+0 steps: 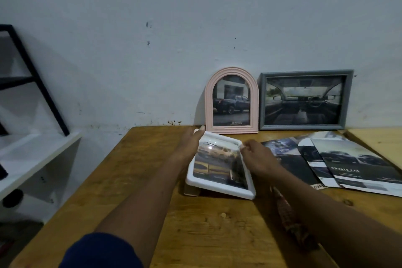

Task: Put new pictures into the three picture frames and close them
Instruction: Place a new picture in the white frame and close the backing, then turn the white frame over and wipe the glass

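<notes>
On the brown wooden table, the white rectangular plastic frame stands tilted with a car picture inside. The left hand lies with straight fingers along its left edge, and the right hand pinches its right edge. Behind it, the pink arched frame and the grey rectangular frame lean on the wall.

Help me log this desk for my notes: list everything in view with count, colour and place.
white picture frame: 1, white, tilted up at table centre
arched picture frame: 1, pink, standing against the wall
rectangular picture frame: 1, grey, against the wall, right of the pink one
car brochure pages: about 3, dark, overlapped, table right
table: 1, brown wood, foreground
shelf unit: 1, white, left
left hand: 1, on the white frame's left edge
right hand: 1, pinching its right edge
</notes>
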Demonstrator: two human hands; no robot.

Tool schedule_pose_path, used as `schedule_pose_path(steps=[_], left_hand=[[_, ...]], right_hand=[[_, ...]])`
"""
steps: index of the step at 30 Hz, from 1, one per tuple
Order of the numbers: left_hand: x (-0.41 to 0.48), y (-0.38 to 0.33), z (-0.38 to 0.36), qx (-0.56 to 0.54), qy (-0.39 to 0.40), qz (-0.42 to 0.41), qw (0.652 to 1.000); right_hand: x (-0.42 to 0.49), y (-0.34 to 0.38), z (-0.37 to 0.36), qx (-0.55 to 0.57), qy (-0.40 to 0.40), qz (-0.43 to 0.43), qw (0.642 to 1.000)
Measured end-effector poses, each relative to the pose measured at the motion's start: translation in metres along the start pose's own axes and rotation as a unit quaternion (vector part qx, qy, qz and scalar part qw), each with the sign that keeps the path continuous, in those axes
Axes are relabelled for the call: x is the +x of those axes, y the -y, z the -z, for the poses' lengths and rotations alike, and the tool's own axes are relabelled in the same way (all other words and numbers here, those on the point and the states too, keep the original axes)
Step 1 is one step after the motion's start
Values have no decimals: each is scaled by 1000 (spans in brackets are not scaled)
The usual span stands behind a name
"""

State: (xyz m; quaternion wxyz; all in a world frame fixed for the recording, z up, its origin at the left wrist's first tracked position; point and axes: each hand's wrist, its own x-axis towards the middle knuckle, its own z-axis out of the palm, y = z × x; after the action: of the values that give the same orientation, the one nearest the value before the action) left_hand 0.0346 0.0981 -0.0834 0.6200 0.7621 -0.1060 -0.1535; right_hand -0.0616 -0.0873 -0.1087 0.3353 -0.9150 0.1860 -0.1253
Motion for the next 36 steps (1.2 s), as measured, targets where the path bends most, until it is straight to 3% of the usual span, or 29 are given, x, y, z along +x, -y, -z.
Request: schedule_pose_path(steps=[4, 7, 13, 17, 20, 24, 30, 36], left_hand=[[3, 31, -12, 174, 9, 23, 984], [-3, 40, -20, 260, 10, -25, 965], [-6, 56, -8, 306, 23, -59, 950], [-17, 61, 4, 381, 26, -80, 921], [-27, 59, 7, 398, 32, -80, 913], [-38, 57, 5, 411, 44, -83, 907], [-57, 63, -5, 425, 40, -90, 900], [-63, 70, -3, 429, 34, -91, 898]], right_hand=[[-16, -24, -19, -119, -6, 53, 991], [-20, -23, -26, -163, -26, 79, 983], [-20, -19, -21, -178, -28, 80, 980], [-20, -17, -11, -123, -17, 79, 989], [-26, -12, 7, -116, -3, 75, 990], [-49, -15, 36, -166, 82, 49, 981], [-106, -36, 44, -251, 29, 73, 965], [-128, -52, 34, -276, 90, 95, 952]])
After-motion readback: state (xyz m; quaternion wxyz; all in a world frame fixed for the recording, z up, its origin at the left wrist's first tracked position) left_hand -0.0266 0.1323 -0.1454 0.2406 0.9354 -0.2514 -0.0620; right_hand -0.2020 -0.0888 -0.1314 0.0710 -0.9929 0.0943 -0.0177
